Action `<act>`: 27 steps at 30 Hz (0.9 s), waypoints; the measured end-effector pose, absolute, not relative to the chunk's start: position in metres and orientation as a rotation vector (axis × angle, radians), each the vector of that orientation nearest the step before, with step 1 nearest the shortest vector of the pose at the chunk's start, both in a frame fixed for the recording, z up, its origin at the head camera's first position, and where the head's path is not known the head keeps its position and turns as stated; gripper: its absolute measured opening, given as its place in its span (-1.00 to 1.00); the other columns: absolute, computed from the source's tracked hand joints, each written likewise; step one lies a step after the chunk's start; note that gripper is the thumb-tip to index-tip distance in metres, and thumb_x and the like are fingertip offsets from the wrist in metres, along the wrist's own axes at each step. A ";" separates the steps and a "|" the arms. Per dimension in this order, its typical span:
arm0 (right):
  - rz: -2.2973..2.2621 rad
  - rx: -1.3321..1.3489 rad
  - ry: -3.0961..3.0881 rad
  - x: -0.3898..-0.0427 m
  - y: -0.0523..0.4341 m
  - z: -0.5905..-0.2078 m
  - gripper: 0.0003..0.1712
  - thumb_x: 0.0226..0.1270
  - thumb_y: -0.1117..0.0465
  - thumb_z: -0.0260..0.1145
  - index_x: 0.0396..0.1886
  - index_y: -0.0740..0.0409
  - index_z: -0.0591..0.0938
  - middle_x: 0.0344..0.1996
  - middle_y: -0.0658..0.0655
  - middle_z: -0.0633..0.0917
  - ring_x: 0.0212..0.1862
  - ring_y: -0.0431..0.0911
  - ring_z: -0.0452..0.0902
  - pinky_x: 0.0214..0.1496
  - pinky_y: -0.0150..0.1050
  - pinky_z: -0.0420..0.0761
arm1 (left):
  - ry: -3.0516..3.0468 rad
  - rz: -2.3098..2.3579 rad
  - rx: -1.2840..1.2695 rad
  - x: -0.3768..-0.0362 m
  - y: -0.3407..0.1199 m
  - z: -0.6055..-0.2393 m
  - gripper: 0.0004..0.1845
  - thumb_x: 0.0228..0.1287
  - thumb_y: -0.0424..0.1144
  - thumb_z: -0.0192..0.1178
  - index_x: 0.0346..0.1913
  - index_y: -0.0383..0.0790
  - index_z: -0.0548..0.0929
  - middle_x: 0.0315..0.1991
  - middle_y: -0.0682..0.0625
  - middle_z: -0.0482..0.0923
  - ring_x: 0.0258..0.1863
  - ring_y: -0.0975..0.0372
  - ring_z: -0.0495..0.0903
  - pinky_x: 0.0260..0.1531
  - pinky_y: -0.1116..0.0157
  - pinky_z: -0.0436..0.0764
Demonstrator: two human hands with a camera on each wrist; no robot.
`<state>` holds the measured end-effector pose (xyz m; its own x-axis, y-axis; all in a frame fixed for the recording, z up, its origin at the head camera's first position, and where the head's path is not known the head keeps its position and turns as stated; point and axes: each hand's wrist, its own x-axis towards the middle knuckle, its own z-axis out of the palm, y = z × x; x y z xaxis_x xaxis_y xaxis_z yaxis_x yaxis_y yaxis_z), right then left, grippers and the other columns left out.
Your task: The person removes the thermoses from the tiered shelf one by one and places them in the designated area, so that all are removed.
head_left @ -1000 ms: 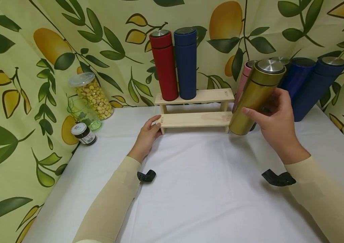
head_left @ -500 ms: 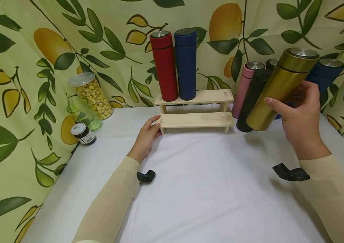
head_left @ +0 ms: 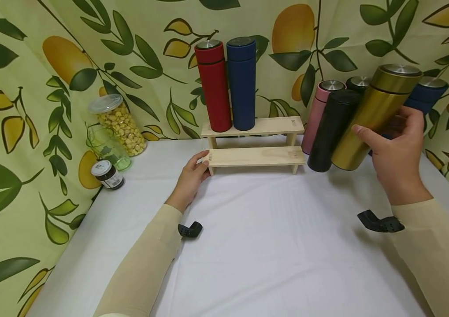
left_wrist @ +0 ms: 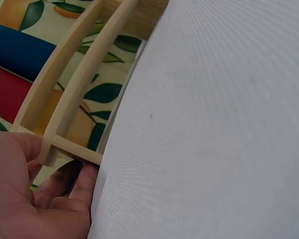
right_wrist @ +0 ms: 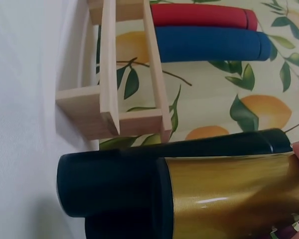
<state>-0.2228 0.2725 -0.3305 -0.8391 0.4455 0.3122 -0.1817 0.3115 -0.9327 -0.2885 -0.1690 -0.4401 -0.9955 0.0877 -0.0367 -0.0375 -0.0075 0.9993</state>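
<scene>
My right hand (head_left: 400, 163) grips a gold thermos (head_left: 367, 119) from its right side, thumb across the front. The bottle leans, its steel lid toward the upper right. Just left of it stands a black thermos (head_left: 327, 136), which it overlaps in the right wrist view. With thumb and fingers, my left hand (head_left: 188, 182) holds the left end of the lower step of a two-tier wooden rack (head_left: 252, 156). In the left wrist view, those fingers (left_wrist: 84, 184) sit around the step's leg. A red thermos (head_left: 213, 92) and a blue thermos (head_left: 242, 88) stand on the upper step.
Behind the black thermos are a pink thermos (head_left: 316, 114) and a dark steel-lidded one (head_left: 358, 82). Another blue thermos (head_left: 426, 94) is partly hidden by the gold one. At the left stand a snack jar (head_left: 119, 125), a green glass (head_left: 107, 147) and a small dark jar (head_left: 108, 175).
My right hand has carried the gold thermos to the right, uncovering the black and pink thermoses, then slightly further right. The left hand and rack have stayed put.
</scene>
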 end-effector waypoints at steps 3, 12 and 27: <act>1.567 -0.250 -2.046 -0.224 0.274 -0.332 -0.17 0.49 0.21 0.54 0.59 -0.12 0.29 0.38 -0.14 0.42 0.31 -0.25 0.34 0.37 -0.27 0.45 | 2.148 2.167 0.050 -0.288 -0.169 -0.440 -0.51 0.80 -0.28 0.02 0.64 -0.09 0.42 0.52 -0.35 0.37 0.40 -0.05 0.54 0.34 0.16 0.59; 1.523 -0.296 -2.059 -0.228 0.278 -0.341 -0.17 0.50 0.17 0.52 0.59 -0.10 0.28 0.34 -0.18 0.39 0.29 -0.29 0.29 0.34 -0.28 0.41 | 2.157 2.158 0.038 -0.289 -0.169 -0.440 -0.51 0.80 -0.28 0.02 0.64 -0.07 0.42 0.52 -0.33 0.38 0.40 -0.03 0.55 0.32 0.20 0.60; 1.494 -0.296 -2.074 -0.242 0.291 -0.362 -0.17 0.47 0.11 0.56 0.57 -0.11 0.30 0.33 -0.20 0.39 0.25 -0.30 0.28 0.27 -0.31 0.36 | 2.172 2.153 0.036 -0.289 -0.169 -0.440 -0.52 0.80 -0.27 0.03 0.64 -0.06 0.43 0.51 -0.35 0.40 0.40 -0.04 0.55 0.32 0.20 0.60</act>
<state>-0.2418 0.2910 -0.3620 -0.8184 0.4835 0.3107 -0.1415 0.3545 -0.9243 -0.2887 -0.1688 -0.4396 -0.9962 0.0757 -0.0425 -0.0419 0.0103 0.9991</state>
